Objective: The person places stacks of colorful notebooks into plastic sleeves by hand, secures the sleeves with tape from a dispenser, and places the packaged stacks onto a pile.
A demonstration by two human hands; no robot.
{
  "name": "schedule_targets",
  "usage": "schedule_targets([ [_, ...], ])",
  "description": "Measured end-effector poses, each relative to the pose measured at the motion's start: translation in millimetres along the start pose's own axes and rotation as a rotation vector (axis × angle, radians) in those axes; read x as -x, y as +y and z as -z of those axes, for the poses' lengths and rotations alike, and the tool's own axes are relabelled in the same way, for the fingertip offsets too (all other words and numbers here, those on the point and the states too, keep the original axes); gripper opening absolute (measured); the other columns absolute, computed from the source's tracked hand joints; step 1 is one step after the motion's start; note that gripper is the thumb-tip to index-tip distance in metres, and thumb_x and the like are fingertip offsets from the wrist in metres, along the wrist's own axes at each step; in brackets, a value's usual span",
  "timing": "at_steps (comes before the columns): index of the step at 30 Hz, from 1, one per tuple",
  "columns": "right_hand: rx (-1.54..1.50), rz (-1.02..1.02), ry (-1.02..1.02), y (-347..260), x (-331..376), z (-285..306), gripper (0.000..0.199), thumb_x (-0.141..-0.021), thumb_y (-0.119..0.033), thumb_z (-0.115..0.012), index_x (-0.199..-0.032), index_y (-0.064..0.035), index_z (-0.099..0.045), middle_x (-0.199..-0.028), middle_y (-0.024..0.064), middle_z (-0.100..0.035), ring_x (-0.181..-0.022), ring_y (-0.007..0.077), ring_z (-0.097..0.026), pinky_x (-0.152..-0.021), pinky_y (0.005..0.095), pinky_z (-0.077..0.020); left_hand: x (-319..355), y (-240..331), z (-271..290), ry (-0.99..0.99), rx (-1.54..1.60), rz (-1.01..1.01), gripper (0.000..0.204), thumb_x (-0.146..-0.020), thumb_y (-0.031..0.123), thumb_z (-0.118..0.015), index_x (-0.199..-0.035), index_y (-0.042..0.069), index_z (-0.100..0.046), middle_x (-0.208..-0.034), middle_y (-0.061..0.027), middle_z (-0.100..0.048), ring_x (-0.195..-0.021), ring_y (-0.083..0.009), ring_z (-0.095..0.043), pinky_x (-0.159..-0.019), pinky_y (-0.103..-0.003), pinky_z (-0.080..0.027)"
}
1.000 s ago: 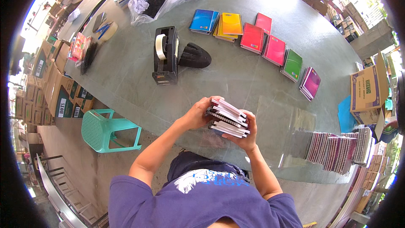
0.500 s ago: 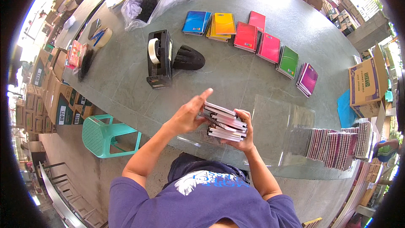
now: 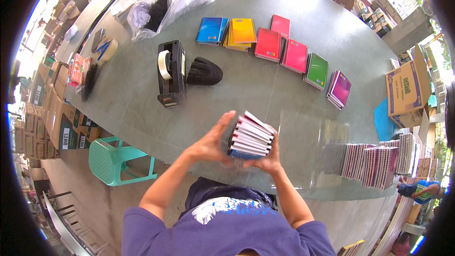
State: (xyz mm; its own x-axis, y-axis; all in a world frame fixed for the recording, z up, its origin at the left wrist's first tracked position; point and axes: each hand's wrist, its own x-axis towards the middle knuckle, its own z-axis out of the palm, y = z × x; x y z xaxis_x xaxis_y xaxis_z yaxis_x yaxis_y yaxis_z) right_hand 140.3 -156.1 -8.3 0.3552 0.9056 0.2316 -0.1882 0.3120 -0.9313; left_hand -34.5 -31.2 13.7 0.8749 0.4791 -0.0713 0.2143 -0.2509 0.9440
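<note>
A stack of small spiral notebooks [image 3: 251, 136] is held above the near part of the table, page edges facing up and a blue cover showing at the bottom. My right hand [image 3: 270, 158] grips it from the right side and below. Along the stack's left side, my left hand [image 3: 212, 143] has its fingers stretched out and apart; its thumb side is blurred close to the lower left corner. Beyond my hands, several notebook piles lie in a curved row: blue [image 3: 212, 30], yellow [image 3: 243, 31], red [image 3: 268, 44], pink [image 3: 294, 56], green [image 3: 316, 70] and purple [image 3: 339, 88].
A black tape dispenser [image 3: 171, 73] stands left of centre, beside a black object [image 3: 205, 71]. A clear plastic sheet [image 3: 303, 147] lies right of my hands. More spiral notebooks [image 3: 367, 163] are stacked at the right edge near a cardboard box [image 3: 406, 90]. A green stool [image 3: 106, 161] stands left.
The notebook stack has turned in my hands and is now more evenly aligned, with a blue cover showing below. My left hand's fingers have spread away from the stack's spiral side. The view has shifted slightly.
</note>
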Motion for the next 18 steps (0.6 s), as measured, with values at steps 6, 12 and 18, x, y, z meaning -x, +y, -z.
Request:
schedule_targets([
  [6,0.203,0.194,-0.126,-0.1,-12.3,4.7,0.079,-0.054,-0.017,-0.088,-0.115,-0.0065,-0.039,-0.11,0.0104,-0.053,-0.106,0.0235,-0.052,-0.096,0.0391,-0.0386,-11.0,-17.1,-39.2,0.268,0.028,-0.333,0.089,-0.051,0.001,-0.08,-0.126,0.007,-0.032,-0.123,-0.0156,-0.045,-0.113,-0.0298,-0.048,-0.093,-0.037,-0.041],
  [12,0.397,0.211,0.118,38.6,18.3,15.2,0.067,-0.06,-0.012,-0.078,-0.116,-0.0089,-0.041,-0.113,0.0112,-0.051,-0.11,0.0247,-0.048,-0.101,0.0419,-0.0322,-23.3,-31.5,-53.6,0.215,0.085,-0.295,0.075,-0.062,0.001,-0.074,-0.126,0.007,-0.035,-0.124,-0.0145,-0.044,-0.116,-0.0295,-0.046,-0.096,-0.036,-0.04],
  [18,0.245,0.093,0.063,0.5,0.7,8.1,0.099,-0.043,-0.03,-0.092,-0.121,-0.0054,-0.037,-0.122,0.0101,-0.045,-0.111,0.0211,-0.046,-0.098,0.0348,-0.0365,-23.9,-13.3,-37.2,0.162,0.076,-0.214,0.084,-0.055,0.004,-0.079,-0.126,0.007,-0.035,-0.124,-0.0133,-0.044,-0.117,-0.0282,-0.045,-0.097,-0.035,-0.039],
])
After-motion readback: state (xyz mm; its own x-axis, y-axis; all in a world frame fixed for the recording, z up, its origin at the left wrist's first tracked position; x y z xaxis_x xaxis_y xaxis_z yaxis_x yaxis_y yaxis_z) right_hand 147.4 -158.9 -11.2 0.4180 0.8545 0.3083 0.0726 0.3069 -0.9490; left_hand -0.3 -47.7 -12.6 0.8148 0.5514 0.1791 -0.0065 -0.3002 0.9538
